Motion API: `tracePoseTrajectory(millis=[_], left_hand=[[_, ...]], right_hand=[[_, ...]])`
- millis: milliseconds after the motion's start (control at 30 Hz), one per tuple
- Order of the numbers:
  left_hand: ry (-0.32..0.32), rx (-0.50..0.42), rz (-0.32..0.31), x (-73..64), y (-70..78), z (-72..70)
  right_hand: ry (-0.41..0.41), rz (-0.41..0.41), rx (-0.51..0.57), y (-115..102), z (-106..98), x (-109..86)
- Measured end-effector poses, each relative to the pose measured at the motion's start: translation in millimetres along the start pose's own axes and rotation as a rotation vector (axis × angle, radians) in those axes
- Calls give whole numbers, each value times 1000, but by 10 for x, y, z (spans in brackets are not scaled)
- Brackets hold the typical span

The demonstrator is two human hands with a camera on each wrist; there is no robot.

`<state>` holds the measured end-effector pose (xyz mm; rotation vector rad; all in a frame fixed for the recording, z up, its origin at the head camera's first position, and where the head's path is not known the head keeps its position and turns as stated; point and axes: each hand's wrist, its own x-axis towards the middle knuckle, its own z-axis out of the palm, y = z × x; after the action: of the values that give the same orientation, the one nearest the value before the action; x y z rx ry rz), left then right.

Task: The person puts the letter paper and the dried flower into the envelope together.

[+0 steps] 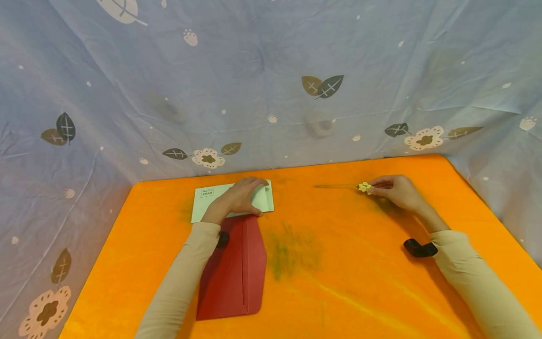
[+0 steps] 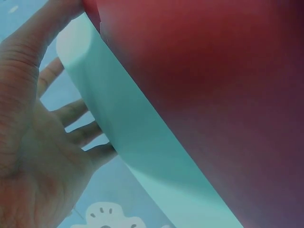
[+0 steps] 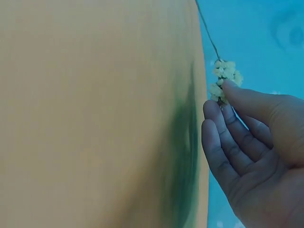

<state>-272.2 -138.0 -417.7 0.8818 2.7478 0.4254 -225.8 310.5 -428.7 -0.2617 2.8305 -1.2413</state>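
In the head view my left hand [image 1: 240, 197] spans the right end of a pale green envelope [image 1: 206, 205], thumb at its near edge and fingers at its far edge. Small print marks the envelope's upper left. The left wrist view shows the fingertips going out of sight behind the green envelope [image 2: 128, 114]. Below it lies a red envelope [image 1: 226, 278], partly under the left forearm. Over at the right, my right hand [image 1: 395, 190] pinches a small pale yellow flower cluster [image 1: 363, 187] between thumb and fingers. Its thin stem [image 1: 336, 185] points left toward the green envelope.
An orange cloth [image 1: 338, 273] covers the table, with dark green smudges near the middle. A blue-grey patterned curtain [image 1: 262, 94] hangs behind and at both sides. A black wrist device [image 1: 419, 247] is on the right forearm.
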Motion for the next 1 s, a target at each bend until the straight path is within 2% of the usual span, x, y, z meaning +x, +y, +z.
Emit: tracePoseTrajectory(millis=[133,333,433,633,1000], left_hand=[[1,0,-3,-1,-3,1],[-5,9,-12,-3,-5,-1],[-3,6,-11,-3,-6,1],[3,2,2,1,-16,14],[-5,-1,-5,-2,-15,-1]], right_hand=[[-40,53,88,-107,115,59],[-112,118,374,-259,344,180],[-130,149,470,-327,445,241],[-162,189,542,-449,608,352],[-210,184,553,-628,857,489]])
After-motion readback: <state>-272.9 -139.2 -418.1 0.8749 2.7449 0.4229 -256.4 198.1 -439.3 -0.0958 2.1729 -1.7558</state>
